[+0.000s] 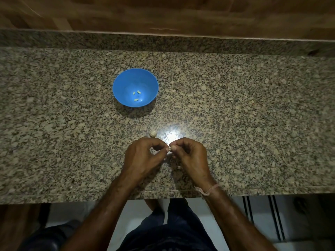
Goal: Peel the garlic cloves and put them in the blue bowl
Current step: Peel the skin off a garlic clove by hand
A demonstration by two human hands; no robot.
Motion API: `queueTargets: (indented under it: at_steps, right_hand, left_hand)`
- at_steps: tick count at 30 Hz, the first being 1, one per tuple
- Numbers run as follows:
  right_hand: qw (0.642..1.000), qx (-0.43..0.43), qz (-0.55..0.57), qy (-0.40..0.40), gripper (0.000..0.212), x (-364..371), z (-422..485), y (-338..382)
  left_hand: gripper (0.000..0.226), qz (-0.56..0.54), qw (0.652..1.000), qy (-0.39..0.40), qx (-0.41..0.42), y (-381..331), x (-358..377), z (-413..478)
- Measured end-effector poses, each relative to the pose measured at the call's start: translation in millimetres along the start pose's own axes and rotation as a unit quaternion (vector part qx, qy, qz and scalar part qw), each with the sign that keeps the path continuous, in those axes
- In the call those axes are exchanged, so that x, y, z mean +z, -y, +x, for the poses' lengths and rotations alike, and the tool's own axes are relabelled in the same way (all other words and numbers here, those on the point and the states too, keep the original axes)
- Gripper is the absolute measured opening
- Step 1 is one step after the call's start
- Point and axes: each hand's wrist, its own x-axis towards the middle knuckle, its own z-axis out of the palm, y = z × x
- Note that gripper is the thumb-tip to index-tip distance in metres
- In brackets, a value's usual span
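1. The blue bowl (126, 82) stands on the speckled granite bench (253, 115). Three peeled cloves (136, 99) lie pale and bare on its floor, so that much of the job is done.

2. Nearer the person than the bowl and a little to its right, the left hand (143, 156) hovers over the bench. Its fingers are curled and its fingertips are pinched onto a small pale garlic clove (169, 149).

3. Between the bowl and the hands, just beyond the left hand's knuckles, a rounded lump of garlic (152, 133) sits on the bench. It looks unpeeled, though it is too small to tell if it is one clove or several. It is probably work left to do.

4. The held clove sits where the two hands meet, nearer the person than the bowl and to its right, well apart from the rim. It is mostly hidden by fingertips, so how much skin remains cannot be told. Judging by the grip, peeling is under way and the drop into the bowl is not yet made.

5. Farthest right of the bowl, the right hand (192, 156) mirrors the left, with thumb and forefinger clamped on the same clove. A thin thread band (208, 190) circles its wrist.
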Motion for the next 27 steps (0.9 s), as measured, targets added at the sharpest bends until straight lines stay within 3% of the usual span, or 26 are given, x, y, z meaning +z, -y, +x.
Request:
queueTargets:
  at_steps: [8, 13, 17, 21, 27]
  right_hand:
    - [1.000, -0.003, -0.011, 0.002, 0.010, -3, 0, -5]
    - [1.000, 0.006, -0.013, 0.025, 0.015, -5, 2, -9]
    - [0.999, 0.014, 0.021, 0.042, 0.014, -7, 5, -9]
    - [0.993, 0.060, 0.096, 0.038, 0.013, -10, 6, -10]
    - [0.974, 0.147, 0.173, 0.011, 0.011, -7, 7, -18]
  left_hand:
    - [0.010, 0.076, 0.993, -0.025, 0.083, -1, 12, -4]
    - [0.021, 0.088, 0.991, -0.041, 0.095, 1, 18, -3]
    - [0.021, 0.027, 0.998, -0.018, 0.046, 0, 18, -1]
    - [0.004, -0.068, 0.994, -0.039, -0.076, 1, 23, 4]
    - [0.013, -0.070, 0.980, -0.035, -0.184, 17, 39, 9]
